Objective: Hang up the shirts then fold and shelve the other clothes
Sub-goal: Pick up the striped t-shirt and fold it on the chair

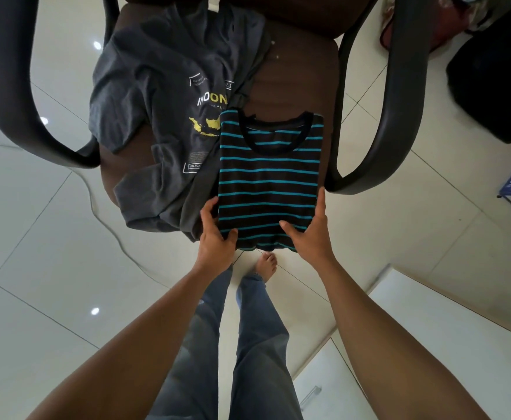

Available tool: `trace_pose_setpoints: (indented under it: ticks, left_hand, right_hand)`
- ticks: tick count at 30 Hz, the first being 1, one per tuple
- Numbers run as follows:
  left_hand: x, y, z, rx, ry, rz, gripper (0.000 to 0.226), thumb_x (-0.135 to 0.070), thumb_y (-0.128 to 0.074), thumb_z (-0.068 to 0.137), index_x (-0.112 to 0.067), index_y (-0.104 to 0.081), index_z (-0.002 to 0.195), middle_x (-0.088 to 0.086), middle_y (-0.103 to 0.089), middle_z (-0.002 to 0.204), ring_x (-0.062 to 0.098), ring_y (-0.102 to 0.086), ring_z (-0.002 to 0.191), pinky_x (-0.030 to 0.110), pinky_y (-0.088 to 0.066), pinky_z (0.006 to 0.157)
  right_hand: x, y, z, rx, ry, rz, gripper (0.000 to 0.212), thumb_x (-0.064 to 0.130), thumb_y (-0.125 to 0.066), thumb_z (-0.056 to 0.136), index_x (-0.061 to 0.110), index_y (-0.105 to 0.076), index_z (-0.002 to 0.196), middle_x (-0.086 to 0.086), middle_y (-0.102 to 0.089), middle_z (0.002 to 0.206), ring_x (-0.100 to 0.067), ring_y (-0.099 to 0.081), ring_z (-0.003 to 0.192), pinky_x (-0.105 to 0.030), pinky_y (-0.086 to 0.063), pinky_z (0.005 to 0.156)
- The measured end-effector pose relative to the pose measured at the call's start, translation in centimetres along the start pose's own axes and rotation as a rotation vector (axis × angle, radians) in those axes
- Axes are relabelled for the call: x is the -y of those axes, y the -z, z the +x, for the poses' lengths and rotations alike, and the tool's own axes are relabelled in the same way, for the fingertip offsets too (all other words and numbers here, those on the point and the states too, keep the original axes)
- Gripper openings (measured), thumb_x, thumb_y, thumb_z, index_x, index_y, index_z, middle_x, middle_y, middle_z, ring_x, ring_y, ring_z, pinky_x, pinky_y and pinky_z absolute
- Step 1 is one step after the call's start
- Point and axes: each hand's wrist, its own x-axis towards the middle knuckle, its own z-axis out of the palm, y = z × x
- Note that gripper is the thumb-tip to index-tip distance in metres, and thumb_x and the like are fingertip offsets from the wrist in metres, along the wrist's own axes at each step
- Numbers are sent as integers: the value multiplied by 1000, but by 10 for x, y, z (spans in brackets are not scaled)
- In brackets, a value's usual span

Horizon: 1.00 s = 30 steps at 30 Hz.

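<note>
The striped shirt (270,177), black with teal bands, lies folded into a neat rectangle on the brown chair seat (296,80). Its collar faces away and its near edge hangs just over the seat's front. It looks like light, soft knit: limp, not slippery, and likely to sag or unfold if lifted by one corner. The safest hold is probably at both near corners or with the palms slid under the sides, so the layers stay stacked.

The left hand (216,237) grips the near left corner, thumb on top and fingers along the side edge. The right hand (308,237) holds the near right corner the same way.

A grey printed T-shirt (163,86) lies rumpled beside it, touching its left edge. Black armrests (378,116) curve on either side.
</note>
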Motion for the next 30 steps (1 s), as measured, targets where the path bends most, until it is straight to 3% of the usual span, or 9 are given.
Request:
trace_pose_setpoints:
  ticks: [3,6,8,10,12,16,24,30]
  left_hand:
    - [-6,6,4,161,-55,81,90,4,-48,97,-51,-2,152,-15,-27,139,-1,-43,111,25,-44,95]
    - [-8,11,13,215,-28,42,74,3,-50,96,-46,-33,149,-10,-33,145,11,-43,129,24,-47,99]
    - [-12,13,15,150,-23,2,51,-5,-63,93,-34,-53,134,-4,-48,135,21,-51,126,29,-52,96]
    - [-19,16,16,123,-13,-34,43,-9,-73,88,-28,-58,123,-5,-54,123,20,-56,117,33,-56,93]
    - [-27,24,17,181,13,-80,45,-5,-74,85,-27,-61,123,-5,-56,123,19,-57,117,38,-57,94]
    - [-42,46,8,315,120,-185,61,3,-72,85,-27,-57,136,1,-55,134,22,-57,121,46,-54,98]
    - [-79,74,-57,352,138,-194,79,-7,-84,69,-27,-54,140,1,-55,136,22,-62,117,41,-57,93]
    - [-107,82,-118,416,116,-158,73,1,-81,74,-22,-55,139,10,-60,130,26,-68,108,37,-60,85]
  right_hand:
    - [-4,5,-3,69,3,-24,97,29,-74,89,34,-6,158,2,-31,159,-23,-36,145,-46,-37,115]
    - [-5,12,-11,82,3,26,89,25,-70,92,37,-10,157,4,-31,160,-24,-35,146,-48,-39,114]
    - [-1,16,-16,74,18,87,88,24,-67,94,40,-8,157,7,-27,161,-23,-32,147,-47,-39,113]
    - [4,20,-21,110,42,74,88,20,-65,96,43,-5,157,9,-22,162,-21,-29,148,-46,-37,113]
    - [7,27,-24,201,26,57,82,17,-63,97,45,-14,155,8,-26,161,-21,-31,147,-47,-40,113]
    - [21,50,-36,350,-78,170,64,15,-66,95,42,-40,147,1,-42,149,-26,-47,135,-45,-55,97]
    - [47,89,-101,337,-47,266,71,17,-73,89,33,-40,150,1,-48,142,-22,-57,122,-34,-61,84]
    - [45,105,-174,278,-34,337,71,14,-74,88,30,-42,149,-4,-52,139,-25,-60,120,-43,-60,88]
